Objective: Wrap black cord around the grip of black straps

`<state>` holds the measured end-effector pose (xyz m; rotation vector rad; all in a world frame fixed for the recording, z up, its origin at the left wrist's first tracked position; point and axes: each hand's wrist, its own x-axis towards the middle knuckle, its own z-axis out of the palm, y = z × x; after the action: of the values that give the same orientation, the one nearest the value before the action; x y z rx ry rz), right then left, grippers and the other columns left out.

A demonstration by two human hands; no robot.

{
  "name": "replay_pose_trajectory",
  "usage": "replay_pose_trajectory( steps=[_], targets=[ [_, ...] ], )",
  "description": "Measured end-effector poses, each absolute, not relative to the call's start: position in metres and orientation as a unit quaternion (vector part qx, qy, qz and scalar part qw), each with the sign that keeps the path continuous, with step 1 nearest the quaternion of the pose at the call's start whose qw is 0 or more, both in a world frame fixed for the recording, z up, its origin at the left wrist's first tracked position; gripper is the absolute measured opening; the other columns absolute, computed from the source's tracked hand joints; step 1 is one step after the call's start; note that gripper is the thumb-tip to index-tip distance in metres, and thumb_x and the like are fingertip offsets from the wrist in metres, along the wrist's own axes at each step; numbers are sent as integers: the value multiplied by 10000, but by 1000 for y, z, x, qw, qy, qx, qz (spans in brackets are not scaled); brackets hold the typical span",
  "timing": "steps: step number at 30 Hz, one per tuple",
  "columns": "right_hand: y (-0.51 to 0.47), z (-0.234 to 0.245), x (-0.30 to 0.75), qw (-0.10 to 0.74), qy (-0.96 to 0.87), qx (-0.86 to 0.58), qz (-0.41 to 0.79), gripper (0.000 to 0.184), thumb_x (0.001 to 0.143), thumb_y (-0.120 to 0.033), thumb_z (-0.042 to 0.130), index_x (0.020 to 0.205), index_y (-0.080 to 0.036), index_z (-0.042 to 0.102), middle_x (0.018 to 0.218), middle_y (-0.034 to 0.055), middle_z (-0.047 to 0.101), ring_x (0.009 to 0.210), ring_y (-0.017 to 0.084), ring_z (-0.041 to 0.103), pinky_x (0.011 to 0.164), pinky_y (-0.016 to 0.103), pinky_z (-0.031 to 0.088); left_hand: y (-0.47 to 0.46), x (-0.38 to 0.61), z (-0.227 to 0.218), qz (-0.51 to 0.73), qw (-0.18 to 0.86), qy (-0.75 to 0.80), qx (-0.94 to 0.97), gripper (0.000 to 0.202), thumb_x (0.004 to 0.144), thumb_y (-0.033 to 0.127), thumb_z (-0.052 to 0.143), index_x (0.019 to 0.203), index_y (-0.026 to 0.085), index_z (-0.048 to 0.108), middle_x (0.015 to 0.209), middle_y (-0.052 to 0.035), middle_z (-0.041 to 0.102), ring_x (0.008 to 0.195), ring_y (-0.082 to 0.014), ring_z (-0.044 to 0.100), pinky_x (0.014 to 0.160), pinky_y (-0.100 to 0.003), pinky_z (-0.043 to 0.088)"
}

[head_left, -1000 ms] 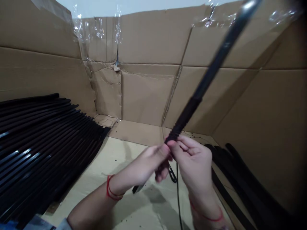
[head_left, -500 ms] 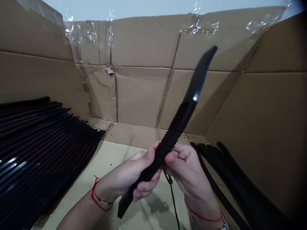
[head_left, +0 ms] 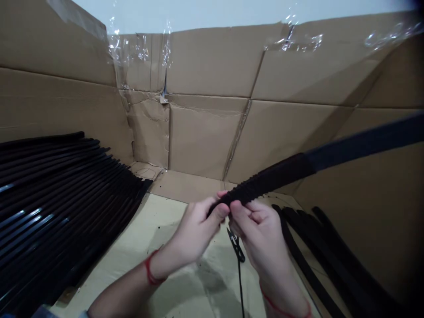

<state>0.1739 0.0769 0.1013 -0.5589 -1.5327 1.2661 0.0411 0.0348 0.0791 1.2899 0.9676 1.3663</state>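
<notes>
Along the left side, a stack of long black strips lies fanned out in parallel on a pale cardboard surface, its glossy edges catching the light. Behind everything rise walls of brown corrugated cardboard, joined near the top with clear tape.

A bare arm enters from the lower left, with a red string bracelet at the wrist. The left hand sits just left of centre, its fingers and thumb closed on the near end of a ribbed black sleeve. The right hand is right beside it, its fingers curled and gripping the same end of the sleeve. The sleeve covers part of a long, smooth black strip. Its long axis runs from the hands toward the right, rising slightly, and leaves the view at the right edge. The right hand is the nearer to that length.

Below the gap between the hands, small black thread snips hang on a thin black cord that runs to the bottom edge; what holds them up is hidden. Further right, more black strips lie in a loose, curving bunch on the surface.
</notes>
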Motion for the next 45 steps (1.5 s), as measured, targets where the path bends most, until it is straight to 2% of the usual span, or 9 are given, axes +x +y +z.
replay_pose_trajectory(
  steps=[3,8,10,13,19,25,31,38,45],
  targets=[
    [72,102,175,455,-665,-213,553,385,707,-505,773,872,-157,764,515,18,596,398,111,475,368,222,384,32,45,79,433,688,279,510,635,841,797,300,772,184,446,459,91,274,365,-73,239,357,-192,266],
    [61,108,167,576,-606,-242,492,271,690,-417,809,848,-200,770,618,42,679,568,193,644,500,276,547,30,46,81,641,461,361,496,496,873,649,512,839,156,465,624,49,391,536,-57,347,479,-144,294],
    [59,110,167,525,-630,-197,538,277,669,-423,823,812,-191,768,570,29,659,545,187,646,504,274,551,28,40,82,584,544,320,510,494,886,644,494,863,151,479,641,54,350,502,-41,257,433,-136,211],
    [57,112,173,462,-660,-170,567,249,673,-388,827,709,-162,727,540,22,646,438,144,594,424,234,497,25,35,81,426,711,236,508,595,847,745,423,840,152,472,639,49,363,443,-25,182,377,-140,151],
    [65,109,171,514,-619,-231,546,343,714,-451,779,662,-160,605,523,-8,572,437,108,519,375,204,391,22,45,80,563,487,399,535,503,917,633,433,848,141,511,521,42,438,424,-51,381,404,-128,300],
    [78,107,168,481,-609,-173,607,292,707,-376,803,840,-135,706,548,-24,545,528,97,525,481,199,412,31,32,79,547,605,282,505,475,939,600,421,812,149,498,447,81,371,327,-31,278,325,-106,280],
    [74,99,165,453,-617,-150,626,309,741,-392,776,855,-109,730,533,-18,526,403,36,324,352,183,153,36,33,75,484,709,151,490,444,903,571,526,718,180,422,393,111,291,266,-28,173,252,-107,221],
    [81,105,180,522,-518,-138,664,290,773,-363,754,916,-111,737,459,-119,206,399,18,99,368,177,86,31,49,73,506,614,284,535,425,918,546,522,747,176,400,495,96,331,356,-15,214,324,-97,219],
    [86,110,196,550,-509,-109,654,236,778,-344,754,857,-122,759,467,-121,150,390,13,66,354,175,68,28,66,68,492,600,299,555,414,903,572,523,813,183,412,487,109,315,368,-28,197,330,-118,202]
  ],
)
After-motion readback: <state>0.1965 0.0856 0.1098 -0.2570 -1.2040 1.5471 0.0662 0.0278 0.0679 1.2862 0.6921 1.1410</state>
